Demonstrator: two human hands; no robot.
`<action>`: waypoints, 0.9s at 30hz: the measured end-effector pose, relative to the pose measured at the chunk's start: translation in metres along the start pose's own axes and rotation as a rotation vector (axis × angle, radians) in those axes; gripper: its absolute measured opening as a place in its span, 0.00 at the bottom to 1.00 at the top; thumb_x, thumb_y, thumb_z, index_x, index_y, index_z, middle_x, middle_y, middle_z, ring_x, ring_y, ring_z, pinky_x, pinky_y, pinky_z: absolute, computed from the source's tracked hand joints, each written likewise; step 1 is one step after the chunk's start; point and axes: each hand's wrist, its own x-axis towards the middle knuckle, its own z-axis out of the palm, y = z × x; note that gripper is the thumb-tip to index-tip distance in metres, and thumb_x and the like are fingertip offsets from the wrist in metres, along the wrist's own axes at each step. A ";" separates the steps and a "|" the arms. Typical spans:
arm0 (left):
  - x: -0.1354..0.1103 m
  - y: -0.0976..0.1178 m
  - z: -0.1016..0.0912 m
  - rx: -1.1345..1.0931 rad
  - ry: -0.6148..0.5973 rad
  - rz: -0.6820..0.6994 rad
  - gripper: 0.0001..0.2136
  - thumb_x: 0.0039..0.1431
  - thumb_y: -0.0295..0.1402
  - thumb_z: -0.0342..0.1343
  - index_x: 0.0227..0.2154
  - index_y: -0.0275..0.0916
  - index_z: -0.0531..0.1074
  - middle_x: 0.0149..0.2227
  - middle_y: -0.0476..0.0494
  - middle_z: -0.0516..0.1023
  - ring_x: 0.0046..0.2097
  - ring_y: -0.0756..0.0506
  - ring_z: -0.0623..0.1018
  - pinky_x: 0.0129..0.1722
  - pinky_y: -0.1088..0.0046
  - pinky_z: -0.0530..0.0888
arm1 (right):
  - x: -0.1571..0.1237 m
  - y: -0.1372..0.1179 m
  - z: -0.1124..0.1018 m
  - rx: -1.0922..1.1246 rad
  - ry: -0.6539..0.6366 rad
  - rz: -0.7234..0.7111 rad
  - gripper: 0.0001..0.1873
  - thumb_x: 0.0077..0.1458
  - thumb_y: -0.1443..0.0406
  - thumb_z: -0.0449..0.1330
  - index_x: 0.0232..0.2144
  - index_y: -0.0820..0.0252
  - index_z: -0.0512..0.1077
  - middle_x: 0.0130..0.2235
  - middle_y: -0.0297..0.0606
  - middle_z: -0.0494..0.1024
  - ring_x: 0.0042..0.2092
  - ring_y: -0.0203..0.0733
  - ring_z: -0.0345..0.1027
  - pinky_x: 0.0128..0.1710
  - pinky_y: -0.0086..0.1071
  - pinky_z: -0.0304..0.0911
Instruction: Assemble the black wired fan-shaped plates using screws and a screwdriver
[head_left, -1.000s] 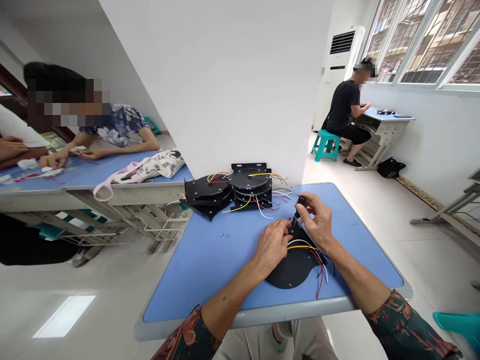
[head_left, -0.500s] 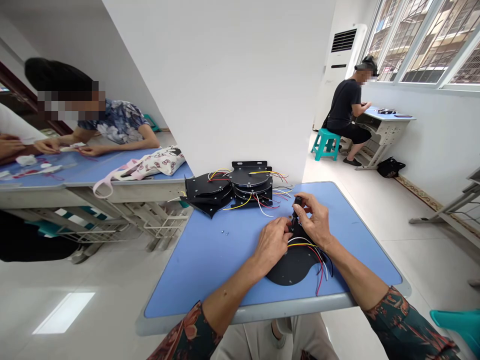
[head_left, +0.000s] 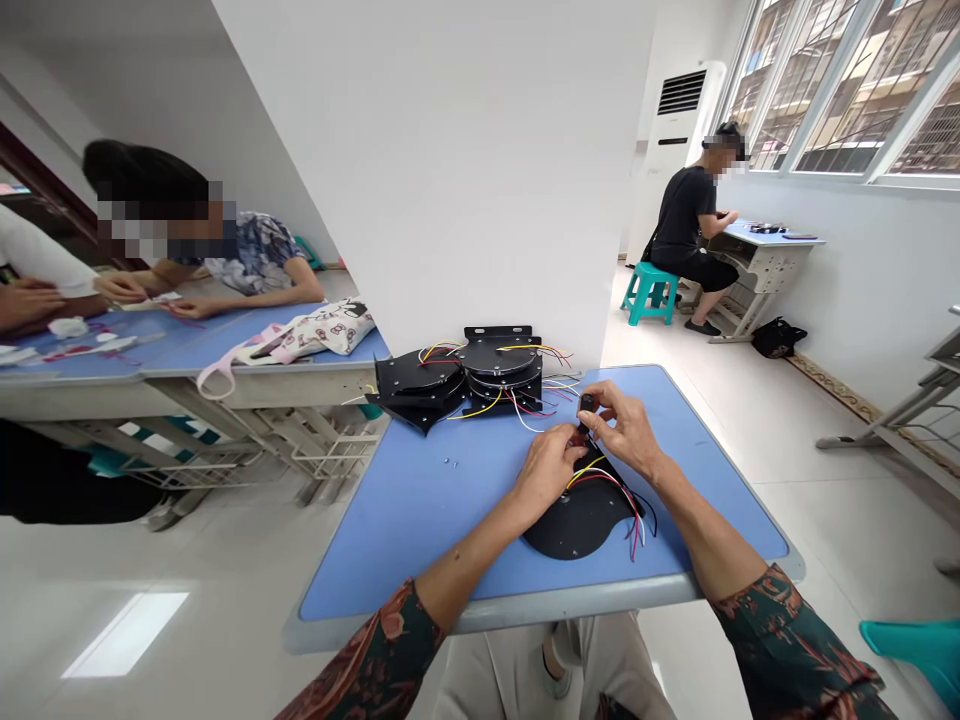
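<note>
My right hand (head_left: pixel 622 425) pinches a small black connector (head_left: pixel 586 404) between thumb and fingertips. My left hand (head_left: pixel 544 470) sits just below it, with its fingertips closed on the thin wires at the connector. Under both hands lies a black round plate (head_left: pixel 577 530) with a notched edge, and red, yellow, white and black wires (head_left: pixel 611 482) run across it. Beyond my hands stand stacked black round plates (head_left: pixel 499 362) with a metal bracket and loose coloured wires. A few tiny screws (head_left: pixel 450 463) lie on the blue desktop (head_left: pixel 442 550).
A person at the adjoining blue desk (head_left: pixel 187 345) works beside a patterned tote bag (head_left: pixel 315 333). Another hand (head_left: pixel 120 288) is there too. Farther off, a seated person (head_left: pixel 682 215) faces a desk by the barred windows, with a teal stool (head_left: pixel 651 290) underneath.
My two hands have come closer together around the connector. The round plate and wires sit a little farther left in view, and the whole scene has shifted slightly with my head.
</note>
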 end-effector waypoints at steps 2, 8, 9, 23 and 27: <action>0.004 0.001 0.002 -0.029 -0.013 -0.001 0.06 0.60 0.25 0.57 0.30 0.38 0.77 0.31 0.46 0.81 0.37 0.45 0.79 0.41 0.70 0.73 | 0.000 0.001 0.000 0.012 -0.001 0.002 0.16 0.62 0.51 0.60 0.41 0.56 0.70 0.32 0.35 0.72 0.33 0.38 0.69 0.26 0.28 0.69; 0.006 -0.003 0.010 -0.143 -0.019 -0.070 0.06 0.58 0.26 0.58 0.27 0.37 0.77 0.29 0.48 0.81 0.33 0.46 0.78 0.36 0.73 0.70 | -0.001 0.001 0.001 -0.056 0.018 -0.048 0.15 0.63 0.51 0.59 0.41 0.57 0.71 0.32 0.36 0.75 0.33 0.39 0.71 0.27 0.28 0.68; 0.006 -0.004 0.011 -0.159 -0.021 -0.066 0.06 0.58 0.26 0.58 0.27 0.37 0.76 0.29 0.48 0.81 0.33 0.46 0.78 0.36 0.73 0.69 | -0.001 0.000 0.001 -0.087 0.034 -0.061 0.15 0.63 0.51 0.59 0.41 0.56 0.72 0.32 0.37 0.76 0.32 0.39 0.70 0.27 0.29 0.68; 0.009 -0.007 0.013 -0.220 -0.007 -0.152 0.08 0.53 0.29 0.64 0.22 0.38 0.72 0.26 0.51 0.78 0.31 0.49 0.74 0.32 0.75 0.66 | 0.004 -0.009 -0.008 0.133 -0.003 0.092 0.10 0.58 0.58 0.63 0.33 0.59 0.77 0.32 0.37 0.79 0.31 0.39 0.70 0.27 0.30 0.66; 0.010 -0.006 0.011 -0.171 0.001 -0.121 0.09 0.51 0.28 0.66 0.22 0.38 0.71 0.26 0.53 0.76 0.30 0.49 0.72 0.33 0.74 0.65 | 0.007 -0.010 -0.014 0.229 -0.159 0.053 0.15 0.63 0.53 0.60 0.37 0.58 0.76 0.32 0.37 0.79 0.29 0.37 0.71 0.30 0.32 0.69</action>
